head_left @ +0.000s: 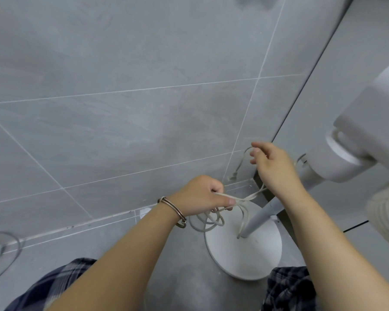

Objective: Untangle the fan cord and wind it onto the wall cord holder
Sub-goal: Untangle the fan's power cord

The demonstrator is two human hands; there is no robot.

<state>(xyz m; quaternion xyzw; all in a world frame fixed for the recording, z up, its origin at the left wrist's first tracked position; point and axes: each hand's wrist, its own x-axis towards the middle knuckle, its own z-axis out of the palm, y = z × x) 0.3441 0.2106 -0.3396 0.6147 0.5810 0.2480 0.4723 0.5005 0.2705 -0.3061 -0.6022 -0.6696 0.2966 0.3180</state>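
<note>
— Cord (245,198), white and tangled: where does it sit against the fingers, going from the left?

— Farthest left, away from both hands, a thin wire ring (2,254) lies on the grey floor. Then comes the left hand (200,196), a bangle (177,212) on its wrist. Its fingers are curled shut, thumb pressed along the top, clamped on several strands of the cord. Below those fingers, loose loops (208,221) hang in a bunch.

— And past the thumb tip?

— Strands run from the pinch up and rightward, passing under the right hand (276,169). Others drop from the pinch toward the round fan base (245,250), reaching it beside the foot of the pole (267,212).

— What about the right hand's fingers?

— They are bent and slightly spread, fingertips close on a thin loop of cord at the top. Whether they truly pinch it or only touch it cannot be told. From those fingertips the loop curves down and left to the plug end (233,176), which dangles in front of the tiled wall (121,86).

— Further right?

— Beyond the right wrist, the fan's white body (368,131) leans in.
</note>
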